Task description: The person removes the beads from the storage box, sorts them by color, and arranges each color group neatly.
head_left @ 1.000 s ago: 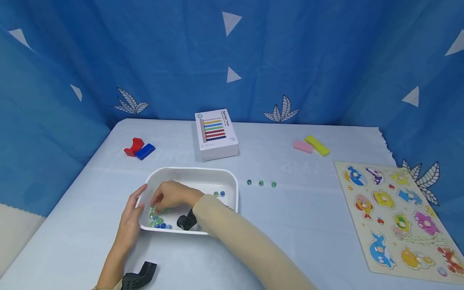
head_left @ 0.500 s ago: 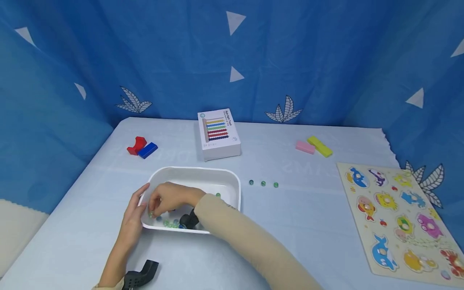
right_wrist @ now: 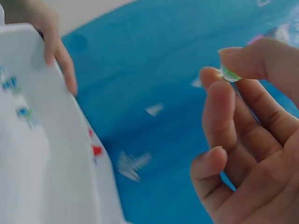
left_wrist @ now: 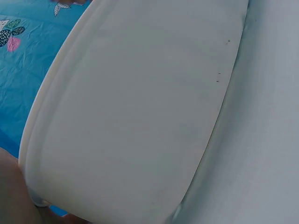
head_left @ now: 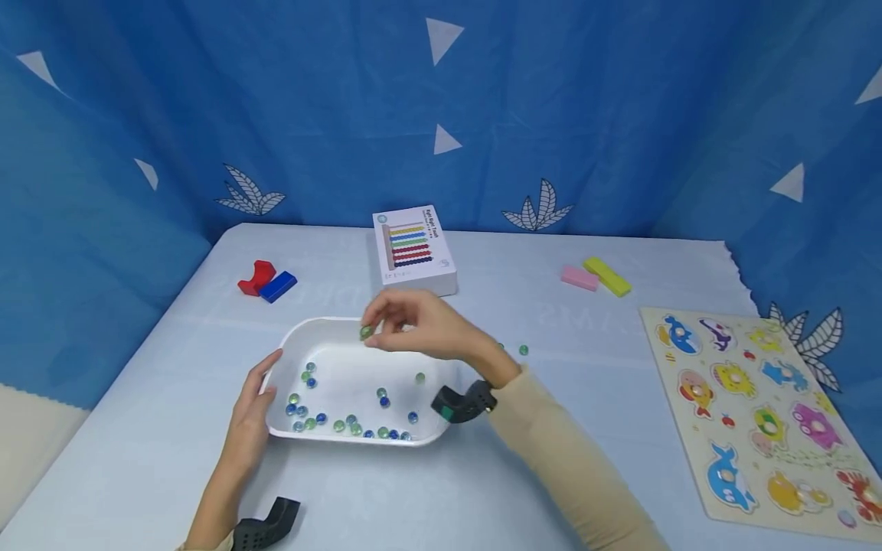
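A white plastic tray point(head_left: 406, 360) holds several green and blue glass marbles point(head_left: 320, 418), mostly along its near and left sides. My left hand point(head_left: 249, 421) grips the tray's left rim; in the right wrist view its fingers point(right_wrist: 70, 77) straddle that edge. The tray's outer wall point(left_wrist: 126, 112) fills much of the left wrist view. Over the tray's far right part, my right hand point(head_left: 434, 325) pinches a green marble point(head_left: 366, 333) between thumb and fingertips. The right wrist view shows this clear-green marble point(right_wrist: 229, 73) closely. One green marble point(head_left: 524, 350) lies on the table, another is half hidden by the right wrist.
A white abacus box point(head_left: 416, 249) stands behind the tray. Red point(head_left: 257, 278) and blue blocks point(head_left: 279, 287) lie at the back left, pink point(head_left: 579, 278) and yellow blocks point(head_left: 607, 276) at the back right. A sea-animal puzzle board point(head_left: 744, 413) lies on the right.
My right hand has risen from the tray's left side and moved right, now with a green marble in its fingers. Marbles inside have spread out. The left hand stays at the rim.
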Tool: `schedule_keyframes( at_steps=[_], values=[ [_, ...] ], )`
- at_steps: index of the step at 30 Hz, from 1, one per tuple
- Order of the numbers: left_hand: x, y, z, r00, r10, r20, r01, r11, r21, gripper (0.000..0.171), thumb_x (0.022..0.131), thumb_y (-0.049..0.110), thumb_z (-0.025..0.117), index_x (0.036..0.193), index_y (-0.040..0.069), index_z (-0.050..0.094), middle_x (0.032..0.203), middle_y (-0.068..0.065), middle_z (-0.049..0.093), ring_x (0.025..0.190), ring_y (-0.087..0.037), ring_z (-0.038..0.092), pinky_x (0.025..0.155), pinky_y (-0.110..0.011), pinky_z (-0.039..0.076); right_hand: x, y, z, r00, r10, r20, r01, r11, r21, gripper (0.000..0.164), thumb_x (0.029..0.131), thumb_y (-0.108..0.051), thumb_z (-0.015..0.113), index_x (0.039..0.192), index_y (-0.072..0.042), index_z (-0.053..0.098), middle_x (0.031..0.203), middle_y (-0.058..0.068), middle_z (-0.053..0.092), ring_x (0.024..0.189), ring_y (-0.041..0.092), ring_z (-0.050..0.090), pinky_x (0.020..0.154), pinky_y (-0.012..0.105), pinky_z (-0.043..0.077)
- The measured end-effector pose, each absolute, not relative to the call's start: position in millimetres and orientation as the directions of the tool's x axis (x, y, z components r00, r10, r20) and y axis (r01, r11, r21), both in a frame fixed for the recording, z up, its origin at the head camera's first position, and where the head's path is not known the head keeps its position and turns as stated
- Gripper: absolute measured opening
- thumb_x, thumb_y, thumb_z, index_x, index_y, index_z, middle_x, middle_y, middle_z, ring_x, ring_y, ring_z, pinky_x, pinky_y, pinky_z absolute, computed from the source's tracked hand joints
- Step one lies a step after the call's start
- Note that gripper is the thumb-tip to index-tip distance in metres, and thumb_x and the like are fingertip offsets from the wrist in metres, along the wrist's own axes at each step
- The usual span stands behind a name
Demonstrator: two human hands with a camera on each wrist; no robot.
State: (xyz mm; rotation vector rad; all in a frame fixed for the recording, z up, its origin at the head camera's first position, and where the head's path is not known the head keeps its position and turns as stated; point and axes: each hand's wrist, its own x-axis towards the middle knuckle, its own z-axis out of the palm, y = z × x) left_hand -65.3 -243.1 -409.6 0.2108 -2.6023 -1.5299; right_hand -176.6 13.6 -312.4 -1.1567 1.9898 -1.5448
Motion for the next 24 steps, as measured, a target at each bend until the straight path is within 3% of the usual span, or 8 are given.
schedule_keyframes(
  at_steps=[4, 11, 17, 24],
  values=[
    [-64.6, -242.6, -409.6, -0.982, -0.184, 0.036, -0.058, 0.482, 0.874, 0.047, 0.096, 0.02, 0.02, 0.143, 0.019, 0.023, 0.152, -0.01, 0.014, 0.142, -0.03, 0.001, 0.109, -0.064, -0.001, -176.9, 76.2, -313.3, -0.723, -0.659, 0.208, -0.421, 0.181, -0.889, 0.019, 0.082, -0.011, 0.063, 0.101, -0.009, 0.062, 0.094, 0.004, 0.062, 0.072, 0.017, 0.053, 0.06, 0.022, 0.046],
    [-64.3, -243.7, -410.8, -0.982, -0.19, 0.016, -0.077, 0.471, 0.879, 0.047, 0.097, 0.023, 0.019, 0.143, 0.02, 0.022, 0.153, -0.008, 0.012, 0.142, -0.027, -0.001, 0.109, -0.064, -0.001, -173.9, 177.9, -360.8, -0.911, -0.384, 0.149, -0.327, 0.454, -0.829, 0.021, 0.083, -0.02, 0.063, 0.103, -0.015, 0.064, 0.096, 0.002, 0.065, 0.073, 0.013, 0.055, 0.065, 0.024, 0.049],
    [-63.1, -245.6, -408.5, -0.98, -0.198, 0.013, -0.083, 0.469, 0.879, 0.047, 0.097, 0.023, 0.018, 0.144, 0.023, 0.021, 0.153, -0.006, 0.011, 0.142, -0.025, -0.003, 0.108, -0.064, -0.003, -173.7, 218.2, -415.6, -0.965, -0.243, 0.099, -0.236, 0.633, -0.737, 0.018, 0.081, -0.021, 0.066, 0.096, -0.012, 0.065, 0.085, 0.003, 0.065, 0.072, 0.004, 0.053, 0.063, 0.018, 0.045],
    [-63.2, -241.1, -408.8, -0.982, -0.19, 0.008, -0.08, 0.453, 0.888, 0.047, 0.097, 0.023, 0.019, 0.144, 0.021, 0.021, 0.153, -0.007, 0.011, 0.142, -0.026, -0.003, 0.109, -0.064, -0.003, -173.5, 224.5, -433.9, -0.965, -0.194, 0.174, -0.26, 0.658, -0.707, 0.015, 0.077, -0.018, 0.07, 0.092, -0.014, 0.067, 0.077, 0.001, 0.063, 0.066, 0.004, 0.049, 0.058, 0.018, 0.041]
  ],
)
